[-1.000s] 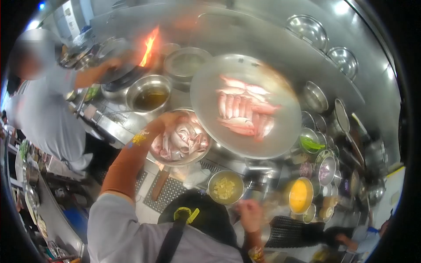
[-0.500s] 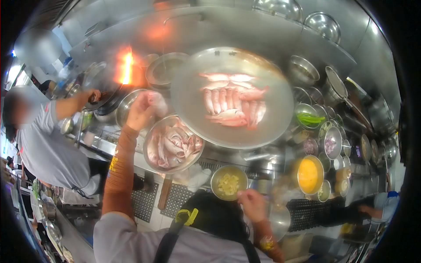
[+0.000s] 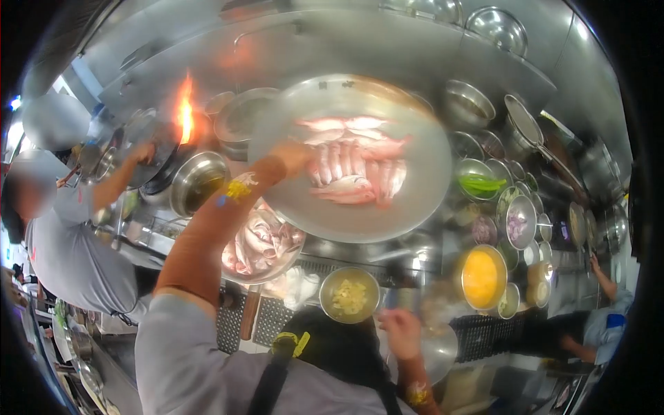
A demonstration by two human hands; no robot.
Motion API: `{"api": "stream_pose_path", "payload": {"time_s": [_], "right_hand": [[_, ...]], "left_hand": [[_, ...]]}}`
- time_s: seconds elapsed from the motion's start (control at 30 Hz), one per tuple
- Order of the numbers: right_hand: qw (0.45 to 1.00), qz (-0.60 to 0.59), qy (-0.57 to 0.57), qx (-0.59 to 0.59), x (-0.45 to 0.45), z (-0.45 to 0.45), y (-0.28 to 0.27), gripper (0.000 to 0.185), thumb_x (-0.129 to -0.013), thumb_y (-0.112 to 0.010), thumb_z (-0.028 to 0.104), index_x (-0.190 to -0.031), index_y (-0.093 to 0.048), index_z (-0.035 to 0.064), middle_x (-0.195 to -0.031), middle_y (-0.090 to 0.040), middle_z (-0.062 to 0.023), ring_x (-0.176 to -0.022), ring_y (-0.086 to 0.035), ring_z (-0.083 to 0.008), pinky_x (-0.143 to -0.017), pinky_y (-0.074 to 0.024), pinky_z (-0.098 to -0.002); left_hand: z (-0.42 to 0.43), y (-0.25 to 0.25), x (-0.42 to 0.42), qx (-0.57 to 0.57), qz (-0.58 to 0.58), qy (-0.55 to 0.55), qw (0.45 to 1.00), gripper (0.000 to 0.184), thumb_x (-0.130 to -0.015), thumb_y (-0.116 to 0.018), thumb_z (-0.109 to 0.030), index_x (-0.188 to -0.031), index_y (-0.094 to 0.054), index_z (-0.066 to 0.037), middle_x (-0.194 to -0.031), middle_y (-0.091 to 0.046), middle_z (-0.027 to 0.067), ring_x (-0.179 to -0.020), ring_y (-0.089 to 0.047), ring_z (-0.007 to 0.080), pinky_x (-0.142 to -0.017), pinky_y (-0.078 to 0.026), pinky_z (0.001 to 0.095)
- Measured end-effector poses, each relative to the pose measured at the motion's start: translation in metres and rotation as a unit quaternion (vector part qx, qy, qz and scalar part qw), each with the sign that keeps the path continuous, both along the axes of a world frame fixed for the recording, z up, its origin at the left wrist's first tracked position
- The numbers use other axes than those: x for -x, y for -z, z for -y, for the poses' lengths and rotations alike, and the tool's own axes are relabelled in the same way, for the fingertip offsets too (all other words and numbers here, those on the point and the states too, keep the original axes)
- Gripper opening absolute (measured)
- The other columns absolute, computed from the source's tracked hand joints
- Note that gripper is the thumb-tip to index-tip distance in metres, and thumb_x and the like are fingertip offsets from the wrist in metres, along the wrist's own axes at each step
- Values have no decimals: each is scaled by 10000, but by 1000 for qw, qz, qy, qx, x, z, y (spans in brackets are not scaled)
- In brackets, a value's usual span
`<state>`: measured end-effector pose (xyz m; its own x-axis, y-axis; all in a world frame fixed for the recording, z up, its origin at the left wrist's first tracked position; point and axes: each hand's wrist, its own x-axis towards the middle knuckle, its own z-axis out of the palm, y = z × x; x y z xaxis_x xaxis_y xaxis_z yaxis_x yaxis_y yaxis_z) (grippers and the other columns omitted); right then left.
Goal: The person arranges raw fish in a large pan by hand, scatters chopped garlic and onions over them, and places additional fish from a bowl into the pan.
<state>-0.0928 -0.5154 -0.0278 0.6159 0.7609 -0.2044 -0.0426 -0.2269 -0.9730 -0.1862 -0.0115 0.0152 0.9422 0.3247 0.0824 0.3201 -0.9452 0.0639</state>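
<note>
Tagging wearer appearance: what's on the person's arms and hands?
Left: short grey fabric shirt sleeve over a snug rust-brown arm sleeve, with a yellow, blue and whitish marking on the forearm. Right: similar forearm cover, yellow marking. Left hand and right hand: no gloves visible.

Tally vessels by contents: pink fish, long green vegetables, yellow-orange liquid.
Pink fish: 2 (wide pan, fish bowl)
Long green vegetables: 1 (vegetable bowl)
Yellow-orange liquid: 1 (liquid bowl)
Total: 4

a grey fabric shirt [image 3: 181,340], a black fabric apron [image 3: 328,346] with a yellow strap tie [image 3: 300,344], rust-brown fabric arm sleeves [image 3: 207,238] with yellow markings [image 3: 238,189]
</note>
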Motion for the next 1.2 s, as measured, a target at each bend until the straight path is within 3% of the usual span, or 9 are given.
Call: {"api": "stream_pose_path", "payload": {"time_s": [0.17, 0.27, 0.47, 0.57, 0.73, 0.8, 0.87, 1.1, 1.2], "right_hand": [[999, -23, 49, -4, 2, 10, 3, 263, -915, -698, 199, -770, -640, -13, -701, -663, -44, -607, -587, -79, -567, -463, -241], [998, -33, 52, -2, 5, 14, 6, 257, -916, -696, 193, -776, -643, -15, -715, -668, -49, -618, -593, -81, -576, -469, -241], [998, -52, 40, 9, 13, 7, -2, 237, -915, -690, 177, -780, -646, -14, -715, -662, -40, -634, -591, -80, -595, -473, -244], [999, -32, 33, 12, 13, 7, -1, 222, -917, -676, 157, -777, -645, -13, -715, -659, -35, -652, -593, -78, -613, -476, -244], [994, -94, 48, 18, 12, 10, 4, 208, -936, -642, 132, -776, -617, 0, -736, -664, -44, -646, -592, -82, -621, -489, -240], [996, -85, 24, 16, 12, 6, 3, 216, -941, -639, 140, -778, -621, -1, -736, -664, -43, -642, -593, -81, -619, -492, -239], [998, -62, -9, 23, 17, 0, -5, 222, -943, -642, 149, -783, -626, -3, -730, -661, -41, -641, -593, -80, -618, -492, -237], [995, -9, -81, 65, 29, -25, -33, 249, -943, -667, 201, -795, -636, 4, -683, -640, -26, -627, -567, -66, -576, -444, -226], [992, 6, -103, 70, 36, -32, -42, 254, -941, -669, 208, -794, -635, 4, -673, -638, -23, -621, -567, -62, -571, -443, -223]], "left_hand": [[26, -6, -17, -113, -137, 34, 984, 282, -739, -687, -47, -997, -674, -158, -985, -688, 112, -981, -650, 340, -832, -508, 443], [13, 4, -17, -47, -184, 80, 978, 248, -745, -699, -85, -984, -680, -146, -998, -690, 108, -996, -649, 343, -846, -510, 434], [12, 10, -17, 12, -303, -5, 953, 234, -806, -634, -128, -1031, -693, -106, -1050, -690, 160, -1022, -648, 339, -870, -511, 423], [-37, 54, 1, 1, -25, 45, 999, 261, -817, -617, -131, -1066, -685, -92, -1005, -702, 169, -931, -672, 343, -834, -525, 428], [23, -74, 87, 144, 180, -74, 970, 250, -808, -631, -170, -1031, -679, -66, -899, -706, 162, -804, -682, 326, -770, -539, 431], [53, -97, 128, 100, 61, -120, 986, 216, -823, -630, -203, -968, -689, -54, -867, -696, 171, -793, -679, 308, -736, -538, 420], [55, -49, 186, 64, -197, -96, 974, 217, -833, -617, -234, -907, -692, -44, -832, -686, 178, -777, -672, 337, -706, -537, 417], [104, 78, 256, 154, -54, -307, 938, 531, -871, -525, -519, -910, -702, -19, -838, -692, 219, -824, -673, 402, -753, -526, 477], [132, 62, 239, 150, -34, -403, 902, 584, -846, -546, -581, -929, -705, -25, -865, -697, 219, -846, -672, 411, -772, -526, 472]]}}
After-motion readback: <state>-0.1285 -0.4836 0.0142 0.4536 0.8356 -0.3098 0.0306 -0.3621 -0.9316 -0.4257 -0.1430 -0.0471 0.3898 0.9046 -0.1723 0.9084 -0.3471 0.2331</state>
